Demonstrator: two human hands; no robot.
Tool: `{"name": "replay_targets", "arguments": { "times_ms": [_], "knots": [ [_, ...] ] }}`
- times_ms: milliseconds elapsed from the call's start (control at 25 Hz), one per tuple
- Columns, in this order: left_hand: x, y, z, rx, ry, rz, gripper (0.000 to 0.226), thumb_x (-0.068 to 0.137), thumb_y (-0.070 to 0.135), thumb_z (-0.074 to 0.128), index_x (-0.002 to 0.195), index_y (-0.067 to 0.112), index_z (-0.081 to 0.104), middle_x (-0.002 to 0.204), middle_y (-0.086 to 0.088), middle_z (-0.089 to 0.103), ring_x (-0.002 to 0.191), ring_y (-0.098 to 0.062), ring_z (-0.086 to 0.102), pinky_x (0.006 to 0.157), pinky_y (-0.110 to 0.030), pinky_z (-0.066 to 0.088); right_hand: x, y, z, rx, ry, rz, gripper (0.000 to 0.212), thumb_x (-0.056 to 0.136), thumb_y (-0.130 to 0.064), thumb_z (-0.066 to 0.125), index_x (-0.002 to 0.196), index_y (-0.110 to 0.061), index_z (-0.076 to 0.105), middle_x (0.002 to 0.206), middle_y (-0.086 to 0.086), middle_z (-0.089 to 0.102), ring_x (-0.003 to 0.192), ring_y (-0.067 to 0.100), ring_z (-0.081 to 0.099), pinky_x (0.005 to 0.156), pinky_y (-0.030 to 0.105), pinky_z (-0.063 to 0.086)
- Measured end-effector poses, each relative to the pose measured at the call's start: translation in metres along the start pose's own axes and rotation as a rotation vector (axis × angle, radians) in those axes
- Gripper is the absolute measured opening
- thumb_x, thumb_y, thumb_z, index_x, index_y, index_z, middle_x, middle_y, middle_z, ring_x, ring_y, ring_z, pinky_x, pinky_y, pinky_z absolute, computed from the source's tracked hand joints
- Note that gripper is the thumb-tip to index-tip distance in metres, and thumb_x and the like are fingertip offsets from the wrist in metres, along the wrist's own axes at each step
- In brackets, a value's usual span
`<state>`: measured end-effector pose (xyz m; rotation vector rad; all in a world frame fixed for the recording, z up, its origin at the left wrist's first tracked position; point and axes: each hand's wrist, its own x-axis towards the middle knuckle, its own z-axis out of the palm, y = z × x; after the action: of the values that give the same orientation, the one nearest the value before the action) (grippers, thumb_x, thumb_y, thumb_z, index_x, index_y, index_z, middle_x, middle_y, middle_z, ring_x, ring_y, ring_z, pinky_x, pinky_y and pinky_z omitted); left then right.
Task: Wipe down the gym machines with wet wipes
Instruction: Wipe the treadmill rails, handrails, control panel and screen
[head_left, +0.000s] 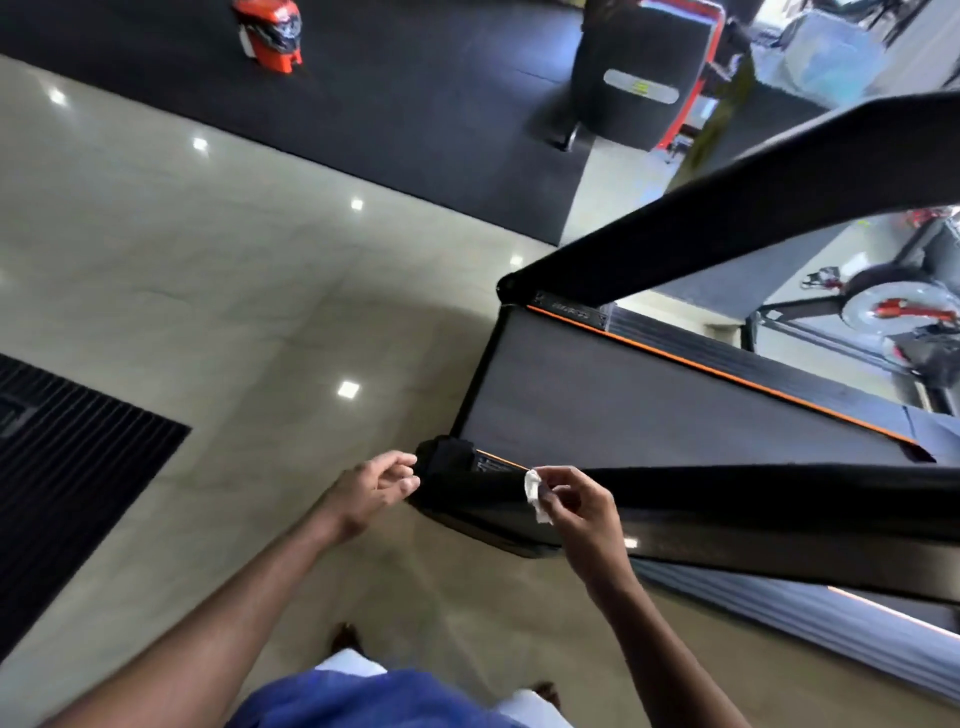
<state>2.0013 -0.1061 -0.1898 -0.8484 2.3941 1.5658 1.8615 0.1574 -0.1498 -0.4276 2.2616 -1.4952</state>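
Nearest, right hand (574, 512) pinching small crumpled wet wipe (535, 493) above treadmill (649, 405) rear corner; left hand (376, 491) loosely curled, empty. Likely limp, light, damp: best bunched between fingertips and pressed flat.

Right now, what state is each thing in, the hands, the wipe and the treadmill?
Right hand: pinching the wet wipe, held above the near rail.
Wet wipe: crumpled, hanging from the fingertips.
Left hand: holding nothing, fingers loosely curled.
Treadmill: belt bare, nobody on it.
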Motion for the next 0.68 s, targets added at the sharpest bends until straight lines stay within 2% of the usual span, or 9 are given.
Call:
{"name": "replay_targets", "arguments": {
  "times_ms": [80, 200, 320, 400, 480, 560, 680],
  "knots": [
    [0.004, -0.029, -0.049, -0.056, 0.094, -0.05, 0.021, 0.096, 0.023, 0.071, 0.115, 0.031, 0.065, 0.107, 0.008, 0.073, 0.099, -0.01, 0.07, 0.092, -0.023, 0.051, 0.016, -0.026, 0.045, 0.024, -0.061, -0.012, 0.008, 0.095, -0.013, 0.072, 0.095, -0.02, 0.076, 0.078, 0.004, 0.075, 0.069, 0.012, 0.068, 0.064, 0.031, 0.056],
    [0.021, -0.037, -0.09, -0.077, 0.124, -0.07, 0.02, 0.094, 0.031, 0.074, 0.113, 0.03, 0.069, 0.106, 0.009, 0.075, 0.1, -0.007, 0.07, 0.096, -0.028, 0.051, 0.031, -0.056, 0.078, 0.09, -0.065, -0.009, 0.009, 0.095, -0.01, 0.071, 0.099, -0.016, 0.075, 0.084, 0.005, 0.076, 0.073, 0.011, 0.07, 0.063, 0.028, 0.058],
    [0.057, -0.027, -0.116, -0.143, 0.068, -0.013, 0.024, 0.083, 0.043, 0.071, 0.106, 0.037, 0.068, 0.099, 0.013, 0.074, 0.087, 0.006, 0.067, 0.092, -0.026, 0.051, 0.059, -0.062, 0.094, 0.133, -0.038, 0.024, 0.019, 0.095, -0.003, 0.069, 0.107, -0.017, 0.075, 0.093, 0.002, 0.077, 0.082, 0.009, 0.071, 0.07, 0.022, 0.056],
    [0.086, -0.013, -0.128, -0.138, 0.036, 0.02, 0.025, 0.081, 0.047, 0.068, 0.105, 0.04, 0.067, 0.097, 0.013, 0.073, 0.084, 0.008, 0.066, 0.089, -0.025, 0.05, 0.084, -0.058, 0.098, 0.173, 0.002, 0.051, 0.022, 0.095, -0.001, 0.068, 0.108, -0.016, 0.075, 0.097, 0.003, 0.078, 0.088, 0.013, 0.071, 0.074, 0.023, 0.055],
    [0.112, -0.002, -0.135, -0.115, -0.017, 0.044, 0.035, 0.075, 0.057, 0.066, 0.106, 0.043, 0.066, 0.104, 0.013, 0.073, 0.092, 0.004, 0.069, 0.09, -0.025, 0.052, 0.107, -0.058, 0.104, 0.288, 0.05, 0.119, 0.018, 0.094, -0.001, 0.068, 0.107, -0.012, 0.076, 0.098, 0.007, 0.078, 0.091, 0.018, 0.07, 0.072, 0.023, 0.055],
    [0.145, 0.01, -0.148, -0.024, -0.107, 0.071, 0.046, 0.069, 0.068, 0.062, 0.109, 0.046, 0.064, 0.113, 0.013, 0.071, 0.1, 0.002, 0.07, 0.094, -0.027, 0.054, 0.136, -0.06, 0.113, 0.448, 0.107, 0.157, 0.018, 0.092, -0.007, 0.07, 0.11, -0.007, 0.074, 0.101, 0.015, 0.076, 0.092, 0.022, 0.069, 0.075, 0.029, 0.056],
    [0.196, 0.032, -0.177, 0.119, -0.252, 0.113, 0.04, 0.075, 0.064, 0.063, 0.111, 0.047, 0.062, 0.118, 0.012, 0.069, 0.101, 0.002, 0.07, 0.097, -0.031, 0.056, 0.176, -0.071, 0.129, 0.633, 0.205, 0.209, 0.019, 0.097, -0.003, 0.063, 0.115, -0.002, 0.07, 0.106, 0.021, 0.074, 0.093, 0.026, 0.068, 0.079, 0.034, 0.058]
  ]
}}
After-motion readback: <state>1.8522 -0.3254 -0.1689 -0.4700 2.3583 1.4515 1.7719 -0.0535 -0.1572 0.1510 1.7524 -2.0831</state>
